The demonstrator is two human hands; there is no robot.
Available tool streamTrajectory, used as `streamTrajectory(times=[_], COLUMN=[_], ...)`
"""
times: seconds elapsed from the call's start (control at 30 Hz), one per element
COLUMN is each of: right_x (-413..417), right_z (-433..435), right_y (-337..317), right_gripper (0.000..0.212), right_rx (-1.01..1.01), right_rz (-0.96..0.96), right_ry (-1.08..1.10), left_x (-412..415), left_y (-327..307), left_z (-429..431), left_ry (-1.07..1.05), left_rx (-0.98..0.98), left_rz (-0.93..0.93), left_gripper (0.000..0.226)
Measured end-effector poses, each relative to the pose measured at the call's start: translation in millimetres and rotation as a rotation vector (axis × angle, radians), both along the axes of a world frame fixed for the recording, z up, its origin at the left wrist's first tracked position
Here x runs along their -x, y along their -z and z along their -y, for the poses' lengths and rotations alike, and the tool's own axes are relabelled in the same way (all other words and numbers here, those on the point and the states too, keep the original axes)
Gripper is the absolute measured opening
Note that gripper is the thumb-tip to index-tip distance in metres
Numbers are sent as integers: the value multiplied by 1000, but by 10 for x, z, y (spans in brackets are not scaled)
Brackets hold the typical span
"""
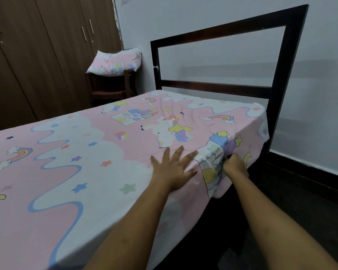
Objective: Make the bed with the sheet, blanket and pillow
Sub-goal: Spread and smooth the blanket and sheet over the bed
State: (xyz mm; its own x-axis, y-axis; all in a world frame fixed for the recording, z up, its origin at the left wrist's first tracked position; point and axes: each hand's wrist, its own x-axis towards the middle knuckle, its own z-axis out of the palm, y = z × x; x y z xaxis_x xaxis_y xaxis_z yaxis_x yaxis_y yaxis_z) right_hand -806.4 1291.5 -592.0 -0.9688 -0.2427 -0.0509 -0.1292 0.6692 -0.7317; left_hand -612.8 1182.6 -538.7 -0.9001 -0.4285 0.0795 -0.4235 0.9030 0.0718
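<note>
Your pillow [115,62] sits on the chair [109,84] past the far edge of the bed [284,65]; no blanket shows. The sheet [86,152] is spread. At the near edge, your left hand [172,168] presses flat and your right hand [235,165] grips the overhang; tucking looks unfinished.

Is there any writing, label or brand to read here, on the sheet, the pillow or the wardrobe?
None to read.
The sheet bears only drawings: rainbows, stars, a castle.
The pillow, wardrobe and headboard show no lettering.
</note>
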Motion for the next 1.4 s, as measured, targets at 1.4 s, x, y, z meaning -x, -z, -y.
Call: streamTrajectory(times=[1.4], right_x=[645], right_z=[56], right_y=[25], right_gripper=[19], right_rx=[379], right_rz=[219], right_ry=[0], left_x=[271], left_y=[50], left_z=[11], left_ry=[-20], left_rx=[86], left_rz=[-71], left_gripper=[63])
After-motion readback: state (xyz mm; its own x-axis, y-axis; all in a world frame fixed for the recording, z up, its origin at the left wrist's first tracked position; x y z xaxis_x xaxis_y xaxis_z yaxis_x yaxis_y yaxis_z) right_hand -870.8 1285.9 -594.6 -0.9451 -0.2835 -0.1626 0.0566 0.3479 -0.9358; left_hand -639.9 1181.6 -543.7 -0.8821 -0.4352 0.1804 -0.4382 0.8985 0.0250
